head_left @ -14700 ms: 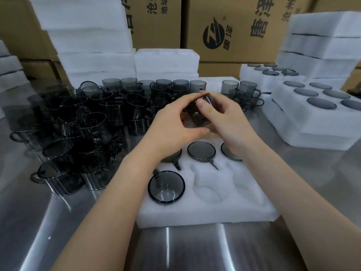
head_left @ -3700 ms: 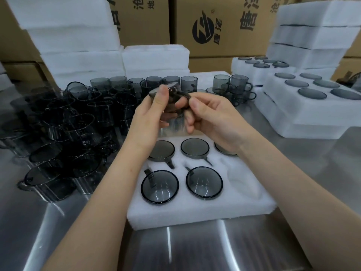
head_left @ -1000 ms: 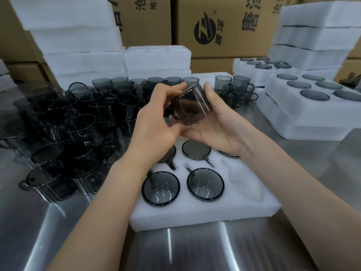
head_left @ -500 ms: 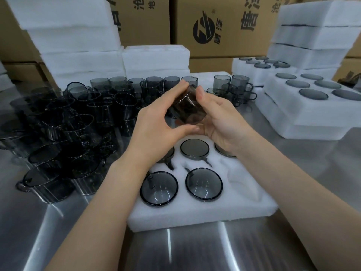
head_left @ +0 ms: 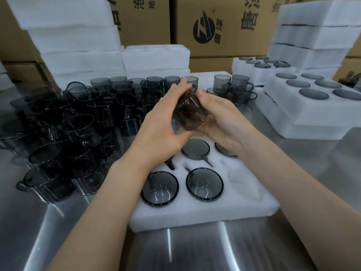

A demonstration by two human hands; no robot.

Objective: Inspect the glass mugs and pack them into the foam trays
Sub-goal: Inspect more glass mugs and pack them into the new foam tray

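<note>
A: Looking for the glass mug (head_left: 188, 112).

B: Found up off the table, tilted, over the far row of the foam tray (head_left: 224, 210), at twelve o'clock from the tray's middle. Too blurred to make out the handle.

A: Held how?

B: Gripped from both sides. On the nine o'clock side, wrapped by the left hand (head_left: 160, 130), with thumb low near the bottom edge and fingers curled over the top. On the three o'clock side, cradled by the right hand (head_left: 224, 122), with palm turned up, thumb pressed on the upper rim and fingers curved underneath.

A: And below?

B: In the tray, two packed mugs (head_left: 204, 183) side by side in the near row, at six and seven o'clock, with an empty pocket (head_left: 246, 184) just beside them at four. In the far row, two more at twelve and two, plus another mostly hidden under the left wrist.

A: Further out?

B: At nine o'clock of the tray, a crowd of loose mugs (head_left: 68, 124) piled on the steel table (head_left: 48, 231). At one o'clock, a small cluster (head_left: 234, 89) of upright mugs. At three o'clock, filled trays (head_left: 289, 112), stacked. Behind everything, at twelve, white foam stacks (head_left: 78, 61) against cardboard boxes (head_left: 224, 36).
</note>
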